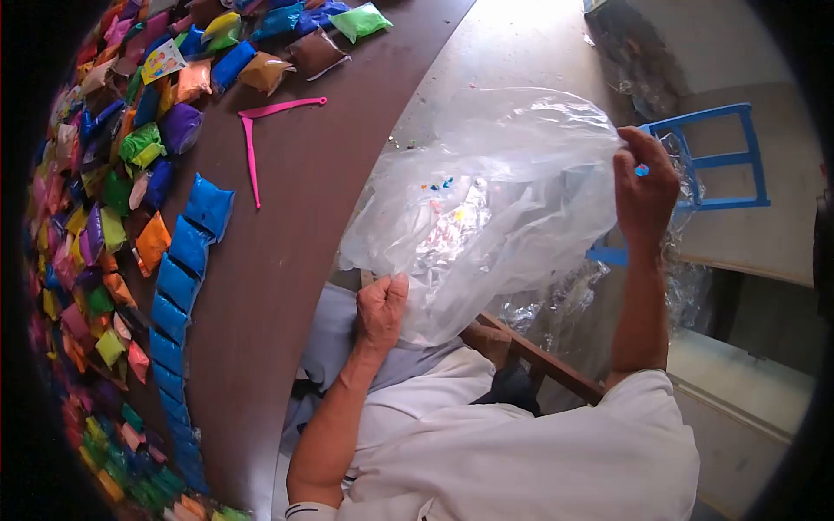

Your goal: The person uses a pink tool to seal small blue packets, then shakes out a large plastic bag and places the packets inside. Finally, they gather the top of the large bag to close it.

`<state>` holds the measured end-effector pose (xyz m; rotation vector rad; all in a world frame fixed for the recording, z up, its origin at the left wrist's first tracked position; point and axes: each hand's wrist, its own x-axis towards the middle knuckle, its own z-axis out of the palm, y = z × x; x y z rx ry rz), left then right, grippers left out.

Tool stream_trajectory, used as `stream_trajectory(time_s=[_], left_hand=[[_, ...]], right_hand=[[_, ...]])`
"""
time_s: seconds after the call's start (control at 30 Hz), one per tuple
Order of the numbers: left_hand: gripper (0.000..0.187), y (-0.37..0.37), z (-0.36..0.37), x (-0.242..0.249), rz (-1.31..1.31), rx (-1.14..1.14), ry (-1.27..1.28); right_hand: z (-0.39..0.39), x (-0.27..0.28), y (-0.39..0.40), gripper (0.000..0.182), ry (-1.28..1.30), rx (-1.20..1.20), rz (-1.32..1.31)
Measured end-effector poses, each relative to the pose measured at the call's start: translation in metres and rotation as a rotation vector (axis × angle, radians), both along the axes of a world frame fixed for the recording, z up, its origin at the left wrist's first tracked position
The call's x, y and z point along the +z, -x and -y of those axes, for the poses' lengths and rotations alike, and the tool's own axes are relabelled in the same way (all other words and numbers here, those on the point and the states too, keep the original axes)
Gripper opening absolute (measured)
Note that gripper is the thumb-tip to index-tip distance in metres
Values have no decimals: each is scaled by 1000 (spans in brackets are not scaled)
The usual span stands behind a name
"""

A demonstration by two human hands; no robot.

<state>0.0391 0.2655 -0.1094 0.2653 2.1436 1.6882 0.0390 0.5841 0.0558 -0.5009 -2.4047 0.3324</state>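
A large clear plastic bag (521, 208) is spread between my two hands, to the right of the brown table. My left hand (382, 308) is closed on the bag's lower left edge. Higher up and to the right, my right hand (645, 178) pinches the bag's upper right edge between thumb and fingers. Small coloured bits show in or through the middle of the plastic. On the table, a strip of joined blue packets (171, 314) runs along beside a heap of colourful packets (113, 226).
A pink V-shaped tool (252, 156) lies on the brown table (269, 286). A blue metal frame (712, 161) stands at the right, with crumpled clear plastic (556, 304) below the bag. A wooden bar (547, 358) is near my lap.
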Motion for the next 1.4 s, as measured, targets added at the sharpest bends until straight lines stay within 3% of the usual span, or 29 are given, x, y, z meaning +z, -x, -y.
stream_trajectory(time_s=[0.13, 0.27, 0.33, 0.43, 0.5, 0.57, 0.63, 0.7, 0.73, 0.77, 0.83, 0.93, 1.07, 1.23, 1.4], left_hand=[[45, -2, -4, -1, 29, -31, -9], [46, -9, -7, 1, 54, -38, -18], [46, -11, -6, 8, 63, -27, -21], [46, -12, -6, 10, 80, -34, -29], [46, -15, -7, 11, 87, -48, -36], [46, -17, -6, 15, 79, -55, -39], [46, -13, -6, 25, 72, -37, -25], [45, -12, -8, 27, 84, -47, -42], [45, -11, -10, 26, 94, -57, -66], [45, -10, -13, 25, 104, -67, -92], [45, -11, -20, 32, 117, -94, -106], [45, -13, -20, 33, 121, -124, -85], [45, -18, -19, 39, 164, -132, -107], [45, -16, -18, 52, 115, -101, -83], [45, -17, -6, 57, 144, -36, -90]], right_hand=[[28, -29, -3, 17, -139, 154, 57], [80, -61, 0, 16, 107, 625, 64], [99, -87, -7, 8, 270, 678, 506], [93, -156, -8, 13, 90, 733, 1125], [66, -209, -12, 18, -27, 627, 1218], [30, -229, -7, 21, -361, 296, 688], [19, -162, 17, 29, -123, 147, 794], [25, -133, 14, 32, -247, 179, 280], [43, -117, 9, 29, -30, 147, 303], [50, -127, 6, 30, -54, 299, 119], [70, -155, -11, 17, 151, 359, 874], [74, -216, -19, 21, 83, 567, 1451], [64, -261, 25, 25, 157, 691, 1641], [79, -303, 24, 25, 435, 634, 1468], [91, -332, -2, 26, 547, 529, 1384]])
